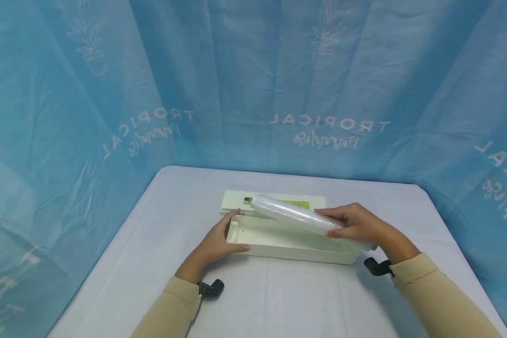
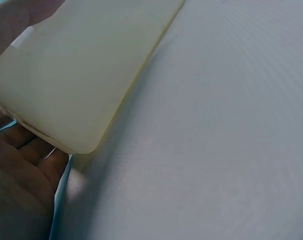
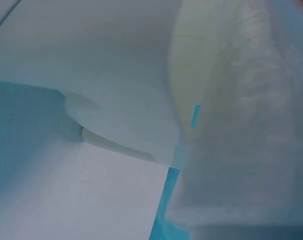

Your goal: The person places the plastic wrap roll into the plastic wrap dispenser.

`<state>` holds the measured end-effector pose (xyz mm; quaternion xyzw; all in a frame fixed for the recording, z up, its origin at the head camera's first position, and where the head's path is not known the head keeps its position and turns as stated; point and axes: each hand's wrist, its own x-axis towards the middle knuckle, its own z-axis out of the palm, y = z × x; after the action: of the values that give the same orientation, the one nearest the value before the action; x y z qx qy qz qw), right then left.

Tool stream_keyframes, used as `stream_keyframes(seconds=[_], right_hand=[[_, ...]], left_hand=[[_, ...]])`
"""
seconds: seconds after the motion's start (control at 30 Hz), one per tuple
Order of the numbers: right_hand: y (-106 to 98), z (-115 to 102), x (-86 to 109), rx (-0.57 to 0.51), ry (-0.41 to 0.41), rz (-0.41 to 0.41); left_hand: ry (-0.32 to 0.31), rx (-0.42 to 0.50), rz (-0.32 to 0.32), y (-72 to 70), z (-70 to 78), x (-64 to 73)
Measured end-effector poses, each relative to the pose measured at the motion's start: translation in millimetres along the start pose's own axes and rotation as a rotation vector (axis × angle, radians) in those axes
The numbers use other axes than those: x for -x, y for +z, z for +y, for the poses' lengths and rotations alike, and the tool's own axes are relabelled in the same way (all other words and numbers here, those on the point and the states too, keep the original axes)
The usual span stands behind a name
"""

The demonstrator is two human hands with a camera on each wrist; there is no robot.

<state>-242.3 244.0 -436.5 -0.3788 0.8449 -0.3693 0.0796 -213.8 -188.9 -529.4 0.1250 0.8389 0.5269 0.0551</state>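
Observation:
A long pale box (image 1: 295,252) lies open on the table in the head view, its inside facing up. My left hand (image 1: 213,241) grips the box's left end, thumb along the front wall and fingers at the back corner. In the left wrist view the pale side of the box (image 2: 86,75) fills the upper left. With my right hand (image 1: 359,228) I hold a roll of clear plastic wrap (image 1: 289,213) near its right end. The roll slants over the box, its left end farther back. Large and blurred, the roll (image 3: 256,135) covers the right of the right wrist view.
Behind the box lies a pale lid (image 1: 234,198) with a yellow-green label, partly hidden by the roll. A white cloth covers the table (image 1: 287,300). Blue printed curtains (image 1: 245,94) stand along the back and both sides. A black device sits on each wrist.

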Motion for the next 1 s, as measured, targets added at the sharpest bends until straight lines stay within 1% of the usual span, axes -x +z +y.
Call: stream_keyframes(seconds=[0.3, 0.53, 0.63, 0.83, 1.0], right_hand=[[-1, -3, -3.3, -0.002, -0.021, -0.023], [-1, -3, -7.7, -0.002, -0.074, -0.055], [0, -2, -10.0, 0.0, -0.084, -0.066], [2, -3, -13.2, 0.007, -0.06, -0.083], [2, -8, -17.2, 0.007, -0.048, -0.102]], left_hand=[[0.015, 0.008, -0.007, -1.8, -0.9, -0.4], [0.009, 0.001, -0.005, -2.0, -2.5, 0.9], [0.006, 0.002, -0.005, -2.0, -1.8, 1.8], [0.004, -0.003, -0.003, -1.7, -0.2, 1.7], [0.001, -0.015, 0.004, -1.3, -0.6, 0.9]])
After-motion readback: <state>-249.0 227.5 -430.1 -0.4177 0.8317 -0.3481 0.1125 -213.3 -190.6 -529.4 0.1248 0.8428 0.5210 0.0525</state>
